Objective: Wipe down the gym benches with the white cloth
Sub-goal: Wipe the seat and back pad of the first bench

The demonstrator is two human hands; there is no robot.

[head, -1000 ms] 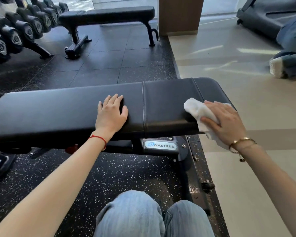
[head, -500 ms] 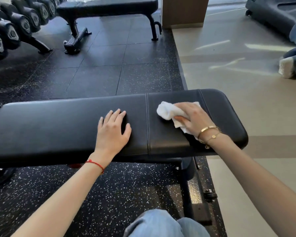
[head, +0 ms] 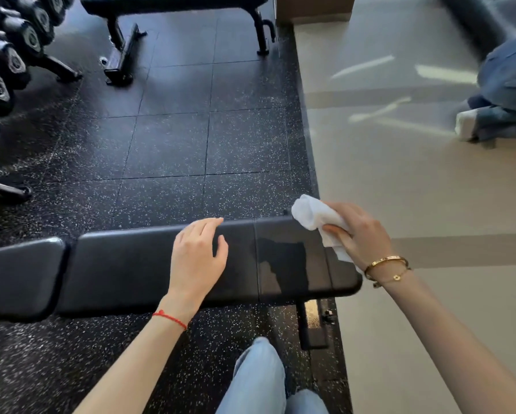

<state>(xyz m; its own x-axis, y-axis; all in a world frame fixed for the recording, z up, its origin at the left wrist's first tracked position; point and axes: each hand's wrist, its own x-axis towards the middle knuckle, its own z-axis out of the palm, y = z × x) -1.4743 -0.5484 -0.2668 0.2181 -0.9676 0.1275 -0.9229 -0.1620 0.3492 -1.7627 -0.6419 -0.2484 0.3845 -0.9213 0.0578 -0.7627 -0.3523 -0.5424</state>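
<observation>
Right hand (head: 361, 234), gripping the white cloth (head: 316, 218), had moved to the bench (head: 125, 264) pad's far corner; left hand (head: 197, 258) remained flat, open. Speckled rubber floor (head: 167, 150); dumbbell rack (head: 9, 55).

A red string bracelet (head: 170, 318), two gold bracelets (head: 385, 268), and seemingly light-blue jeans (head: 258, 380).

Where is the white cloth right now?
In the head view, the white cloth is bunched in the right hand, at the far right corner of the near black bench.

Right hand (head: 359, 234) presses white cloth (head: 315, 216) on bench (head: 125, 261).
</observation>
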